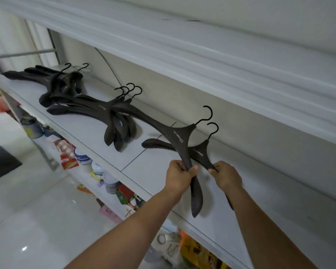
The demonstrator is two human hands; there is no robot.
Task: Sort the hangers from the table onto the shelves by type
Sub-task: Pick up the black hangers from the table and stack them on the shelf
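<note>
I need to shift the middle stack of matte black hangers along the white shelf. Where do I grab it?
Probably by the bunched near arms of the middle stack of matte black hangers, which fan toward the front edge of the white shelf. Come from the open front: the hooks sit toward the back wall, and the upper shelf board hangs overhead.
</note>
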